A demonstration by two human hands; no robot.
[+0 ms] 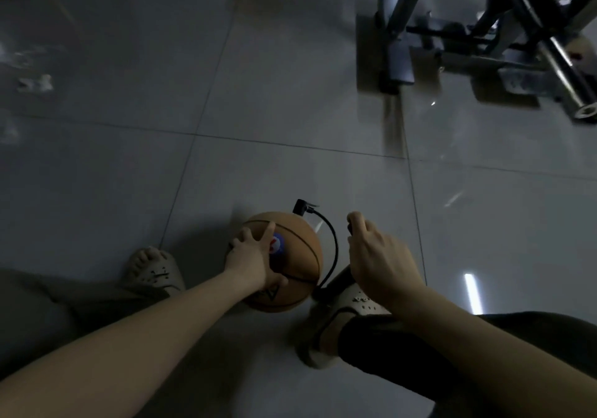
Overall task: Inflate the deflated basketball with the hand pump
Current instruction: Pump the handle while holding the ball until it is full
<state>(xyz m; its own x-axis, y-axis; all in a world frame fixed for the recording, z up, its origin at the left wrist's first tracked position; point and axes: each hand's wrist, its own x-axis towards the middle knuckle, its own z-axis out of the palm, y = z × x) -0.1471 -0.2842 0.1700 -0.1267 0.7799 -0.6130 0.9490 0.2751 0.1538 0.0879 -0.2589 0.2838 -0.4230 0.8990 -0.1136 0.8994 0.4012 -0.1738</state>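
An orange-brown basketball (297,256) with a red and blue logo sits on the grey tiled floor between my feet. My left hand (250,256) lies spread over its left side, fingers straight, pressing on it. A black pump hose (334,246) arcs from a black nozzle head (303,208) at the ball's far top down to the pump body (336,282) beside my right foot. My right hand (376,256) grips the pump's handle from above, fingers curled round it. The handle itself is mostly hidden under that hand.
My left foot (151,270) and right foot (342,314) in pale sandals flank the ball. A dark metal frame with bars (484,39) stands at the far right. Small pale debris (35,83) lies far left. The room is dim.
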